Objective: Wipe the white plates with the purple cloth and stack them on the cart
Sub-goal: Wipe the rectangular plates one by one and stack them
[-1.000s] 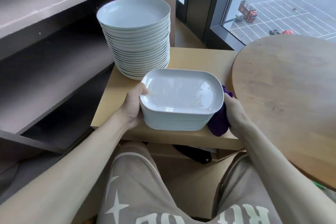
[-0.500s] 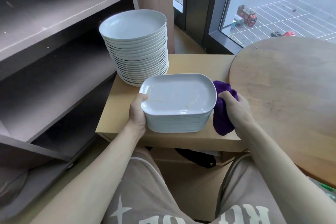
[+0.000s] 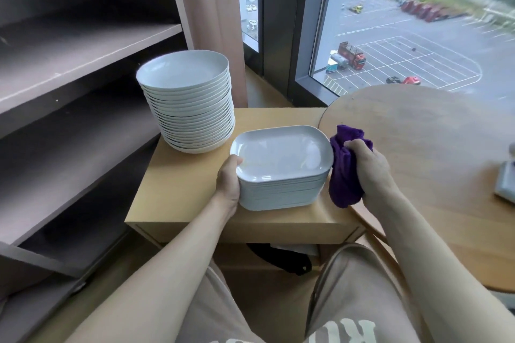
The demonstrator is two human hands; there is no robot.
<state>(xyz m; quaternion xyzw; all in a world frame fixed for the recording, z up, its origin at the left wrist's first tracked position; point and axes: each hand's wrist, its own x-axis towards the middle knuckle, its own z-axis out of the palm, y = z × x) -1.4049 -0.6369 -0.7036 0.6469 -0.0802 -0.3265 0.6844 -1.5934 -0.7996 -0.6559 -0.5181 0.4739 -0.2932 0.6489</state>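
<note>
We see the left hand [image 3: 230, 178] gripping the left end of a stack of oblong white plates [image 3: 281, 159]. Its thumb lies over the top rim, and its fingers are hidden behind the stack. The stack stands on the near right part of the wooden cart [image 3: 181, 198]. We cannot count its plates, because the edges blur together. The right hand [image 3: 367, 167] is clenched round the bunched purple cloth [image 3: 344, 175], just beside the stack's right end. The cloth seems to touch the top plate's rim, though we cannot be sure. Its lower fold hangs over the seam between the cart and the round table [image 3: 432, 161]. A taller pile of round plates [image 3: 189, 108] stands at the cart's far left corner, near the shelves [image 3: 69, 64]. Under the cart a black thing [image 3: 281, 257] shows only in part, and we cannot make out what it is. At the right edge a grey object [image 3: 505, 178] on the table is cut off by the frame.
</note>
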